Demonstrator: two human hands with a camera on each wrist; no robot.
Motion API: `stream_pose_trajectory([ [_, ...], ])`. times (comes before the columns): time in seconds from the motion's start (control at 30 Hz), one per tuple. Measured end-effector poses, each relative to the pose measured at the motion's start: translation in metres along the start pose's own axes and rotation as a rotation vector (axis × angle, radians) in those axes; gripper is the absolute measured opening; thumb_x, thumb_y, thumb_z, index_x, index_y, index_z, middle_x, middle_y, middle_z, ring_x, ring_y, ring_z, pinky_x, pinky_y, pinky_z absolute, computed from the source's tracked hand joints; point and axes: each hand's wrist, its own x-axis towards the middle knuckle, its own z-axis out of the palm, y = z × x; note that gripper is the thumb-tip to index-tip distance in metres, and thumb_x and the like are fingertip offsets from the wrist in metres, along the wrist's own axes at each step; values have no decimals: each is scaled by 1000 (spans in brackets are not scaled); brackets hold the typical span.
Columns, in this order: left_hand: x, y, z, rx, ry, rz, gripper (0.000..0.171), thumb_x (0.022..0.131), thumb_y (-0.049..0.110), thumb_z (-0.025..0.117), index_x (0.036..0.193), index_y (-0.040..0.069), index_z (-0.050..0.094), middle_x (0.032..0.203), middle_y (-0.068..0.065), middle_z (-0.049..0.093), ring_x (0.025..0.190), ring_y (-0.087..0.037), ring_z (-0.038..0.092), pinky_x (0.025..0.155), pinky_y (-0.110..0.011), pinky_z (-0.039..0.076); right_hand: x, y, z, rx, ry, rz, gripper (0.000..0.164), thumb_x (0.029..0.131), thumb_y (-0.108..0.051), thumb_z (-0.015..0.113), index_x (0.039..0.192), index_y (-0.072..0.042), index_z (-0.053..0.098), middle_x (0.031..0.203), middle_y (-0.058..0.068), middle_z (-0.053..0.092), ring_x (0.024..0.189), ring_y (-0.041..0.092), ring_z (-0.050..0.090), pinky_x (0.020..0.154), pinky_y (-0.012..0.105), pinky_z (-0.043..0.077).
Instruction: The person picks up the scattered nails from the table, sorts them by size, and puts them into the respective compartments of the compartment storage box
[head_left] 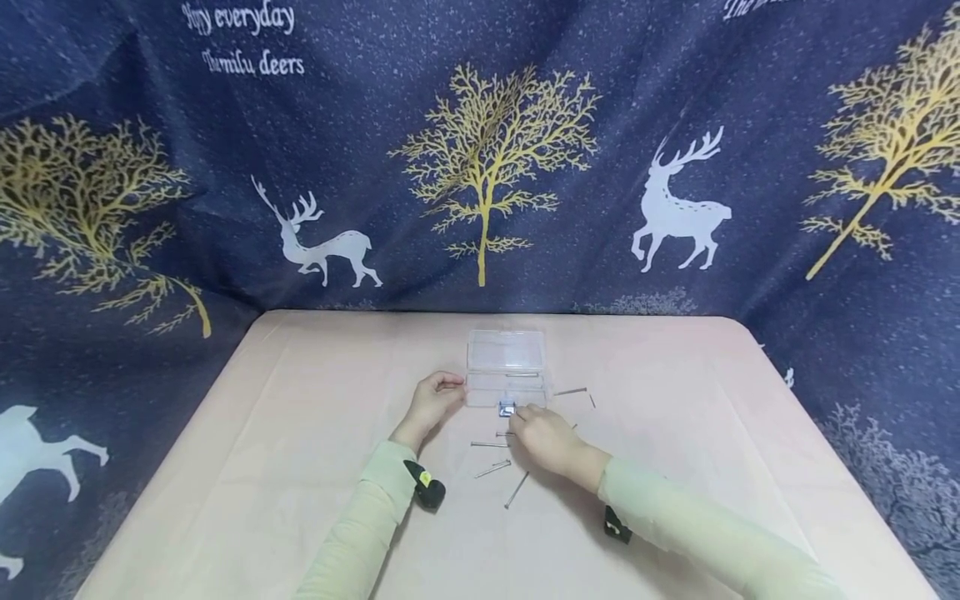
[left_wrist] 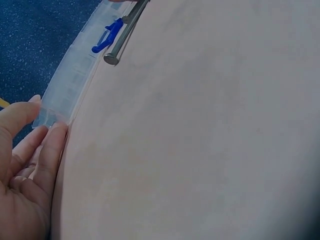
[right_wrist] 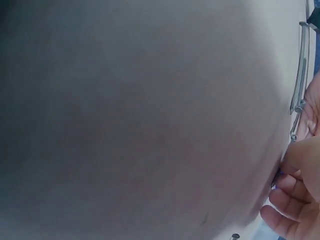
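Near the far edge of the table (head_left: pixel 337 354), the clear box (head_left: pixel 485 382) should be light, stiff and slick — best steadied at its ends, where the left hand (head_left: pixel 435 402) touches, thumb and fingers apart — though I cannot tell whether the right hand (head_left: pixel 549 437) grips anything.

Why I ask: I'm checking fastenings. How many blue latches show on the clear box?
1: the blue latch at the front edge of the clear box, beside the right hand. That hand may hide another.
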Motion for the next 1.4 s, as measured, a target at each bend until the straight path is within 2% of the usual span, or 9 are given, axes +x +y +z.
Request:
stream_pose_trajectory([
  [0.3, 0, -1, 1, -11, -4, 21, 25, 83, 4, 66, 105, -7, 61, 104, -20, 65, 93, -23, 64, 85, -31, 56, 4, 0, 3, -32, -55, 15, 17, 90, -19, 61, 97, -4, 60, 93, 8, 64, 85, 20, 59, 74, 31, 56],
  [0.5, -4, 4, 0, 25, -8, 0, 24, 85, 6, 65, 106, -5, 62, 105, -19, 65, 96, -26, 64, 85, -31, 56, 4, 2, 3, -20, -50, 22, 18, 87, -21, 64, 94, -5, 59, 87, 5, 62, 80, 19, 57, 72, 30, 55],
  [0.63, -5, 7, -1, 31, -12, 21, 24, 86, 6, 65, 106, -7, 61, 106, -21, 64, 97, -28, 63, 86, -33, 56, 4, 3, 4, -23, -40, 13, 18, 86, -22, 63, 94, -6, 59, 87, 5, 62, 79, 19, 57, 70, 30, 54],
  [0.7, -11, 17, -3, 37, -22, 31, 25, 87, 4, 63, 107, -10, 60, 106, -24, 63, 98, -31, 63, 87, -35, 56, 4, 4, 5, -25, -45, 9, 19, 86, -22, 63, 93, -6, 58, 86, 5, 61, 78, 19, 57, 70, 30, 54],
  [0.87, -9, 14, -2, 30, -26, 37, 25, 87, 1, 62, 108, -13, 58, 107, -27, 62, 100, -35, 62, 87, -37, 56, 3, 6, 3, 7, -65, -2, 18, 87, -23, 62, 93, -6, 58, 86, 5, 63, 79, 19, 59, 72, 31, 55],
  [0.93, -3, 4, -1, 26, -17, 35, 25, 86, 3, 64, 107, -10, 60, 106, -24, 63, 99, -31, 62, 86, -34, 56, 2, 8, 3, 23, -63, 1, 18, 87, -23, 63, 93, -6, 58, 84, 4, 63, 77, 19, 59, 70, 31, 55],
  [1.13, -4, 5, -1, 30, -10, 32, 23, 85, 4, 65, 105, -8, 61, 105, -21, 64, 97, -28, 64, 85, -32, 56, 0, 11, 2, 7, -13, 9, 20, 84, -23, 65, 91, -6, 58, 78, 2, 62, 72, 17, 58, 66, 30, 54],
  [1.27, -4, 5, 0, 30, -17, 28, 24, 85, 4, 65, 106, -7, 61, 105, -20, 64, 98, -29, 64, 86, -32, 56, 0, 9, -1, 31, 23, 0, 17, 84, -22, 67, 89, -9, 57, 77, 1, 63, 72, 16, 60, 68, 30, 55],
  [1.4, -4, 4, 1, 23, -15, 38, 24, 85, 4, 65, 105, -8, 61, 104, -21, 65, 96, -28, 64, 84, -31, 57, -1, 8, -4, 45, 20, -10, 14, 88, -20, 64, 94, -9, 58, 85, 2, 66, 80, 18, 63, 75, 33, 56],
])
